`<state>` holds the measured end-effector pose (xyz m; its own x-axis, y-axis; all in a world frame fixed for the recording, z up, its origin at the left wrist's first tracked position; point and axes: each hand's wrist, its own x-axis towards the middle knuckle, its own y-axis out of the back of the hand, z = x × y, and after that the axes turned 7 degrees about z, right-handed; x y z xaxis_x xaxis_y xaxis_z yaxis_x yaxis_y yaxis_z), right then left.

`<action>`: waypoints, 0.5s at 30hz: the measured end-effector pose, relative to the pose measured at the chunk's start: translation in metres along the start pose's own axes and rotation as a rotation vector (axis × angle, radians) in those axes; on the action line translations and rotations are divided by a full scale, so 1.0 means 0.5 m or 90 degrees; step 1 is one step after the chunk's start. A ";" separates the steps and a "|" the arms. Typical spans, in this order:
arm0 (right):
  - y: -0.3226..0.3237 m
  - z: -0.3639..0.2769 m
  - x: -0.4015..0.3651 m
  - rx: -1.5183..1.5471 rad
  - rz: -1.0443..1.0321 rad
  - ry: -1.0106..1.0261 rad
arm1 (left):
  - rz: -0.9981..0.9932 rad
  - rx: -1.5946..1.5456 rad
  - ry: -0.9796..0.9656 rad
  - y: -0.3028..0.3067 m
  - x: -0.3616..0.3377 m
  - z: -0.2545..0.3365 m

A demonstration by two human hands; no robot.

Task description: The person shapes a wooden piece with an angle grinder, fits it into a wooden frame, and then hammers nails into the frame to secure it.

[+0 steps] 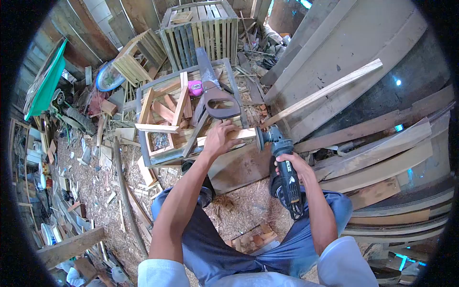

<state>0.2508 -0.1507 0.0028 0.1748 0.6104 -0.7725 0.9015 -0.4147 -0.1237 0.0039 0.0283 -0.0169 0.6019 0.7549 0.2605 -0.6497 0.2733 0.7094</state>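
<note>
My left hand [221, 139] is closed on a short pale wood piece [246, 134] at the near right part of a low slatted wooden stand. My right hand [295, 165] wraps round the body of an angle grinder [288, 177]. The grinder's disc [259, 138] is at the right end of the wood piece; whether they touch I cannot tell. Just beyond my left hand lies a handsaw [223, 103], its blade pointing away. A pink object [195, 87] is beside the saw. Several cut wood pieces [180, 106] lie to its left.
Slatted wooden crates [203, 40] stand beyond the stand. A long wood strip [330, 91] slants up to the right, near the grinder. Large boards [382, 153] lean and lie at the right. Wood shavings and scraps [103, 167] cover the floor at the left.
</note>
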 end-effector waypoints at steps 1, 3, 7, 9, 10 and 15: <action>0.000 -0.002 0.000 0.010 -0.009 0.000 | -0.004 0.003 0.004 0.000 -0.001 0.002; -0.001 -0.001 0.006 -0.002 0.009 0.001 | -0.010 0.009 0.009 0.002 0.000 0.004; 0.005 0.008 0.012 -0.015 0.027 0.004 | -0.008 0.011 0.003 0.004 0.003 0.004; 0.010 0.009 0.014 -0.015 0.014 0.003 | -0.018 0.005 0.012 0.005 0.002 0.004; 0.011 0.010 0.014 -0.015 0.007 0.002 | -0.019 0.003 0.014 0.004 0.000 0.003; -0.004 -0.005 0.003 0.006 0.001 0.006 | -0.007 0.003 0.010 0.005 -0.001 0.006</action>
<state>0.2502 -0.1474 0.0035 0.1805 0.6157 -0.7670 0.8973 -0.4225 -0.1280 0.0033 0.0268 -0.0135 0.6013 0.7613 0.2426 -0.6410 0.2784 0.7153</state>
